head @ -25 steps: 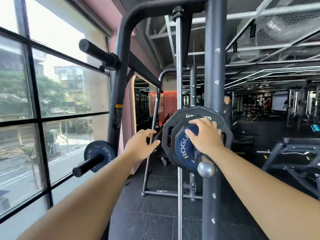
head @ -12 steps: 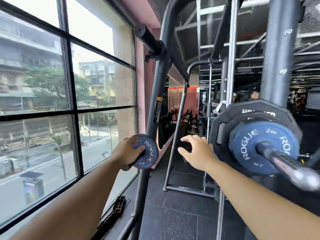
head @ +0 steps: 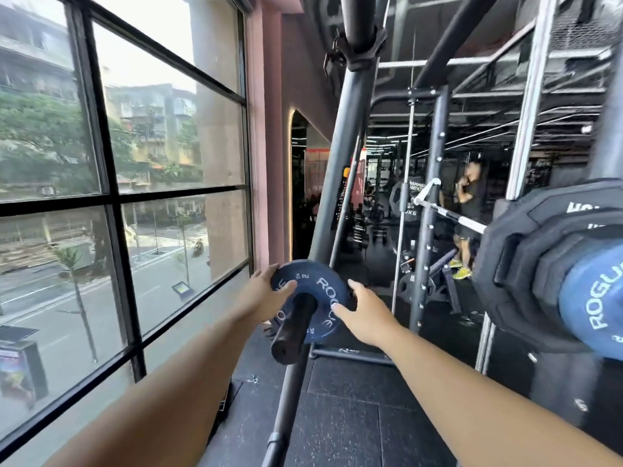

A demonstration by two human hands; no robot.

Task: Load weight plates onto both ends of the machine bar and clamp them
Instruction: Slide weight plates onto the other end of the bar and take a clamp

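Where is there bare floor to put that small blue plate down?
The black rubber floor tiles lie bare between the slanted grey rack post and the right forearm. It is crowded around the small blue round plate: black peg, left hand, right hand.

The small plate [head: 317, 298] at centre is blue with white ROGUE lettering, on a black peg [head: 293, 328]. At the right edge, a bigger blue plate [head: 593, 315], also lettered white, fronts a black plate [head: 519, 264]. The wall [head: 269, 163] is pink, the window frame [head: 114, 197] black, and the floor [head: 354, 399] dark grey tiles.
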